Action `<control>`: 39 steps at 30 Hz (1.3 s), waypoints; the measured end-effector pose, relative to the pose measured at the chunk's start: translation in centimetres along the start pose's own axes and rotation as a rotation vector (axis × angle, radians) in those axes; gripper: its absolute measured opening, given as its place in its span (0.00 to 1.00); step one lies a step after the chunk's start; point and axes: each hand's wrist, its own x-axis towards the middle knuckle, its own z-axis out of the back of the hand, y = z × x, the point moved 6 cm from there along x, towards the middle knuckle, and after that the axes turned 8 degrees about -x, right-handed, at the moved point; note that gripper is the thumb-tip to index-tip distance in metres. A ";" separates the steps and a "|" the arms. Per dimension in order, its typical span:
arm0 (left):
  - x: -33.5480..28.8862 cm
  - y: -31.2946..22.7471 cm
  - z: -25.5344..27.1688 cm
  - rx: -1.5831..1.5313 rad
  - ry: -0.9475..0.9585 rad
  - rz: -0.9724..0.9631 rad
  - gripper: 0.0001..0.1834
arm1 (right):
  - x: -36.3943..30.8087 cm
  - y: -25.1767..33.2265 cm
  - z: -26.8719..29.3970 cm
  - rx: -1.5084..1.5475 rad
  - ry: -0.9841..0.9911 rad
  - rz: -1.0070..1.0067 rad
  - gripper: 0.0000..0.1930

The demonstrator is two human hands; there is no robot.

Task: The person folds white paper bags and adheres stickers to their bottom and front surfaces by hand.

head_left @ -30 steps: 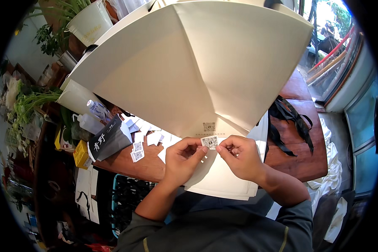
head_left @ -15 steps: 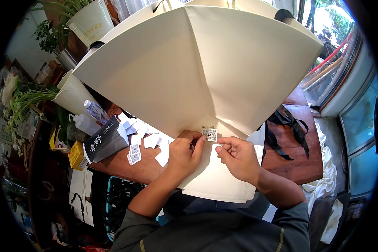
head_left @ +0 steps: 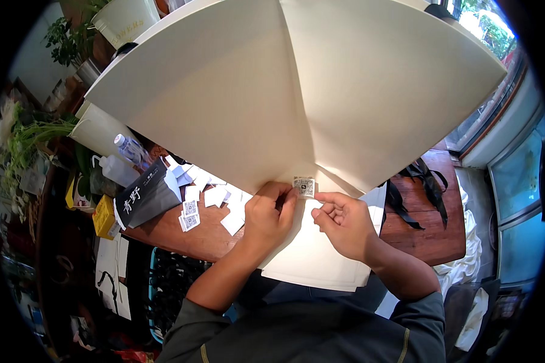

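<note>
A large cream paper piece (head_left: pixel 212 91), fan-shaped with a crease down its middle, rises in front of me and narrows toward my hands. At its lower end is a small white sticker (head_left: pixel 304 186) with a black square code. My left hand (head_left: pixel 269 215) pinches the sticker's left edge between thumb and forefinger. Close by its lower right corner, my right hand (head_left: pixel 348 224) is closed, fingers curled and thumb near the forefinger; whatever lies between them is too small to make out. Beneath both hands lies a stack of cream sheets (head_left: pixel 315 260).
A brown wooden table (head_left: pixel 424 236) carries loose white cards (head_left: pixel 215 195), coded stickers (head_left: pixel 189 215), a dark paper bag (head_left: pixel 148 196), a yellow box (head_left: pixel 106 218), two bottles (head_left: pixel 116 171) and black ribbons (head_left: pixel 427 181). Potted greenery (head_left: pixel 66 45) stands left. A blue-rimmed basket (head_left: pixel 153 296) sits below.
The cream paper's top has spread wider and come nearer in view. The sticker is slightly higher against it. My right fingertips have drawn a little away from the sticker's corner; my left still pinches it.
</note>
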 end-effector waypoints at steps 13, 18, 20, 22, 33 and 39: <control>0.2 -0.2 0.0 0.058 -0.006 -0.039 0.06 | 0.1 0.2 -0.2 0.007 0.043 -0.043 0.20; 0.3 -0.2 -0.1 0.053 -0.010 -0.016 0.07 | 0.2 0.6 -0.2 -0.019 0.102 -0.073 0.23; 0.3 -0.2 -0.1 0.052 -0.015 -0.025 0.07 | 0.1 0.6 -0.3 -0.022 0.106 -0.075 0.23; 0.3 -0.2 -0.1 0.053 -0.016 -0.024 0.07 | 0.1 0.8 -0.2 -0.020 0.103 -0.081 0.23; 0.5 -0.2 -0.1 0.091 -0.014 -0.034 0.07 | 0.1 0.7 -0.2 0.001 0.114 -0.082 0.23; 0.6 -0.4 -0.2 0.136 0.002 -0.029 0.08 | 0.1 0.6 -0.2 0.017 0.113 -0.071 0.24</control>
